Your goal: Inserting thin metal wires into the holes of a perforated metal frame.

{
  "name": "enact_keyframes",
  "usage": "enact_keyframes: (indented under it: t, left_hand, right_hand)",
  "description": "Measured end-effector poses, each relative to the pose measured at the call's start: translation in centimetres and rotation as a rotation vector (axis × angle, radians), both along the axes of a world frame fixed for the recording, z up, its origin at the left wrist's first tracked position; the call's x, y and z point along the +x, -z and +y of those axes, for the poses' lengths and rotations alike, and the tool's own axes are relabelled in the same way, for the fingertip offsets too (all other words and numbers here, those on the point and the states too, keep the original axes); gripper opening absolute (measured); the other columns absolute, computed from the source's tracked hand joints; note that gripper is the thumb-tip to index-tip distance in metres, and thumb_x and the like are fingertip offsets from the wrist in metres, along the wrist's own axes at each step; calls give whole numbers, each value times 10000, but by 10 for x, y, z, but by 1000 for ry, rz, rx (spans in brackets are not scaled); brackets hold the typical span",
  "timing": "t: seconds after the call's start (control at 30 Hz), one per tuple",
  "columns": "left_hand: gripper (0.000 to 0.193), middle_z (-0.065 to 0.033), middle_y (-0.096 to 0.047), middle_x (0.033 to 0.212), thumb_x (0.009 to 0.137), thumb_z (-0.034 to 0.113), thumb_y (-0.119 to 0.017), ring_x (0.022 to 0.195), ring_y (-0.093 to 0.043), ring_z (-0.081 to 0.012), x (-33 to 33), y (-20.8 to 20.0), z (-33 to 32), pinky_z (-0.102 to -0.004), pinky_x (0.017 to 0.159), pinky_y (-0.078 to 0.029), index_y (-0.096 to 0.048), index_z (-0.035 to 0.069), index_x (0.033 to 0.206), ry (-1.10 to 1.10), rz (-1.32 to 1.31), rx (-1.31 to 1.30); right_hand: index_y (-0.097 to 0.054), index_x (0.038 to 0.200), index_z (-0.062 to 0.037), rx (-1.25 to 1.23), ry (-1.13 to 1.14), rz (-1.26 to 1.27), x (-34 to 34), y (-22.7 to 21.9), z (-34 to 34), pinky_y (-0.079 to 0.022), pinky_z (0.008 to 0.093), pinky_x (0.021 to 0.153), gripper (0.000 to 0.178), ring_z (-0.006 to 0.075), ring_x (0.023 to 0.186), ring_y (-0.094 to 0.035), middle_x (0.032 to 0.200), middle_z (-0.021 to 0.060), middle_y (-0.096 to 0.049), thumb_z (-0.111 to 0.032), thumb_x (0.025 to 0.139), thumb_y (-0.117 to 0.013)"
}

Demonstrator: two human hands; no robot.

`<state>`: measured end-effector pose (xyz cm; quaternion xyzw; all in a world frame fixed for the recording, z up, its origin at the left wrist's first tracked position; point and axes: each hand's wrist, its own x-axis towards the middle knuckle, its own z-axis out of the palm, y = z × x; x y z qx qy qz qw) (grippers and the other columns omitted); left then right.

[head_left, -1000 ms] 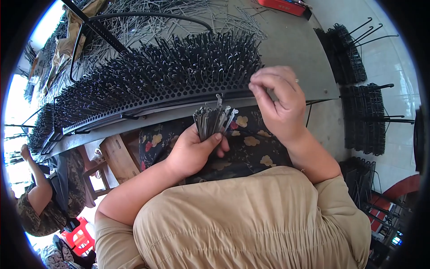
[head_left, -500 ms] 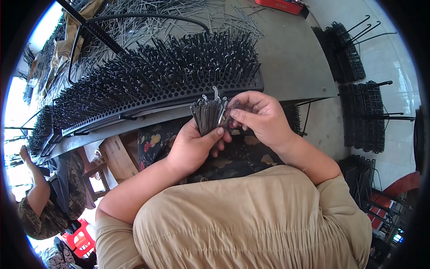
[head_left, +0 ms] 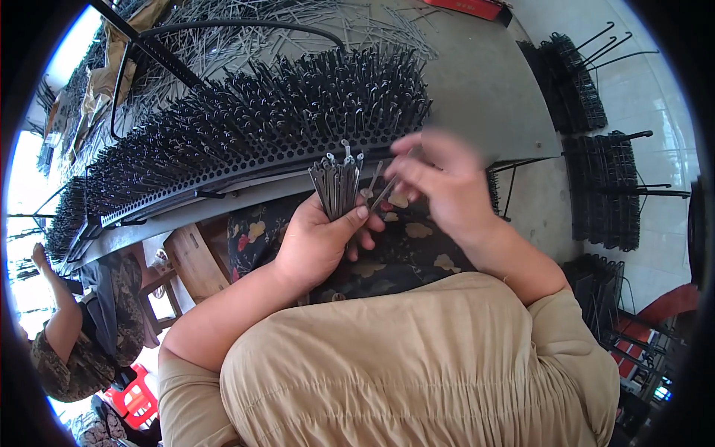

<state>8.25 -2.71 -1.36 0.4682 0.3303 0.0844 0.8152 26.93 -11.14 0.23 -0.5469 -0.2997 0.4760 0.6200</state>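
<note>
From my remote station I log a perforated black rack (head_left: 242,169), 9 to 12 o'clock, packed with upright black rods (head_left: 298,108). Red box (head_left: 471,6), 1 o'clock: cut off above, contents unclear. Left hand (head_left: 316,237), near centre, is closed around a bundle of metal strips (head_left: 337,186), lower ends hidden. Right hand (head_left: 447,179), 2 o'clock, is blurred; a strip meets its fingertips, but I cannot tell whether they pinch it.

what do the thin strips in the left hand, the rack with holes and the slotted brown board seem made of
Thin strips in the left hand: probably metal, grey, glinting at the ends.
Rack with holes: painted metal or plastic, smooth black; the look leaves that open.
Slotted brown board: likely wood, plank-like.
</note>
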Motion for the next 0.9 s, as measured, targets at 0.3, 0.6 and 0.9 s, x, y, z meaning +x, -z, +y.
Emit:
enact_keyframes:
  t: [0.3,0.6,0.9]
  left_hand:
    - [118,-50,-646,826,971,106,-539,655,-592,-100,-1,2,0,-234,533,-469,-528,46,1073,7,42,9]
    - [85,-34,-640,805,967,100,-549,629,-574,-82,0,1,-1,-228,524,-463,-529,58,1038,7,65,29]
    - [82,-27,-636,798,966,100,-553,623,-570,-79,-1,4,-2,-222,521,-459,-529,63,1035,-13,59,5]
  right_hand:
    - [-540,1237,9,387,361,-604,49,-21,9,-484,212,648,304,128,830,-647,927,131,-694,-1,934,-560]
    - [-555,1202,14,391,209,-879,43,-21,12,-480,194,671,286,110,857,-651,950,98,-698,36,918,-577]
    - [-548,1185,14,514,238,-738,43,-10,23,-503,208,678,268,132,856,-663,937,116,-697,31,920,-587]
